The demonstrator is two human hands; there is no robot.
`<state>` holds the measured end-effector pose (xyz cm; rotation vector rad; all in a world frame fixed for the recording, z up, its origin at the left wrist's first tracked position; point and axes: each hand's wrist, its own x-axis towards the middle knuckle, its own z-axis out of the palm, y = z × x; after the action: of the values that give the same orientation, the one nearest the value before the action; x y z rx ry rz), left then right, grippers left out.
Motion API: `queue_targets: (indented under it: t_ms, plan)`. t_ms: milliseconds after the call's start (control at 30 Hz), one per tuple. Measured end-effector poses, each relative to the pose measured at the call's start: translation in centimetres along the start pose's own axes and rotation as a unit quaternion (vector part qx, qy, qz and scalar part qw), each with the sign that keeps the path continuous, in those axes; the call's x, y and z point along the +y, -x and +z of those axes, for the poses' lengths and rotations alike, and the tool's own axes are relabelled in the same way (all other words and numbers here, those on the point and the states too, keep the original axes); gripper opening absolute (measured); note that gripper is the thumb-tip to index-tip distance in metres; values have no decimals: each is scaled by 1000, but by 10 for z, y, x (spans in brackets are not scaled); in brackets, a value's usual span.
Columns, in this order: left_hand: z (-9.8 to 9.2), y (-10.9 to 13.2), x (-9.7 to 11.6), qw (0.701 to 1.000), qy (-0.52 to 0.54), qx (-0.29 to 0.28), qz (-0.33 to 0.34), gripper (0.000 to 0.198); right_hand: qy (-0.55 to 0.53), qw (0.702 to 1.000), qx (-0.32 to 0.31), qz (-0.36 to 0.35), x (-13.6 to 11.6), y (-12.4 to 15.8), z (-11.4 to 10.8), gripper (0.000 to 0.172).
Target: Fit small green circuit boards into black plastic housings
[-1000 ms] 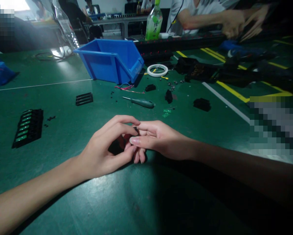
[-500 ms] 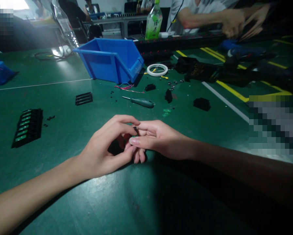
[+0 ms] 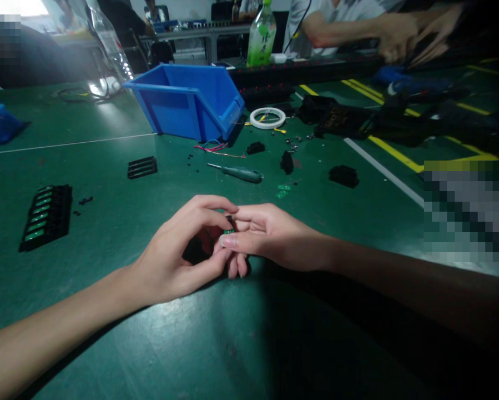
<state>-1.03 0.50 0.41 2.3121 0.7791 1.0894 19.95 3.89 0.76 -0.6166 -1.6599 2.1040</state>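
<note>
Head view: small black-and-green piece (image 3: pixel 229 231) sits between the fingertips of both hands, above the table (image 3: pixel 207 344), mostly covered. Left hand (image 3: pixel 170 253) comes from the left, fingers arched, forefinger tip at the piece; whether its thumb and forefinger pinch it cannot be told. Right hand (image 3: pixel 270 236) appears to have the firmer hold: thumb laid over the near end, other fingers curled behind, apparently pinching it. Both hands equally near. Long axis of the piece: too hidden to read.

Containers. Black holder (image 3: pixel 58 216), toward the table's left edge, carries a row of green boards; its long axis runs roughly toward the far edge. Left hand is the nearer one to it. Slotted black frame (image 3: pixel 142 167) lies beyond the left hand. Blue bin (image 3: pixel 166 111) stands toward the far edge, open end to the right; its floor is hidden, contents unknown. Screwdriver (image 3: pixel 243 174) lies beyond the hands, tip pointing left. Loose green pieces (image 3: pixel 283 191) lie flat just beyond the right hand.
</note>
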Motion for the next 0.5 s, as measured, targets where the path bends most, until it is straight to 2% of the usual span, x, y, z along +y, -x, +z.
queue_targets:
  t_ms: [500]
  plan:
    - [0,0,0,1000,-3,-1,1,34,-1,1000,2,0,0,1,0,27]
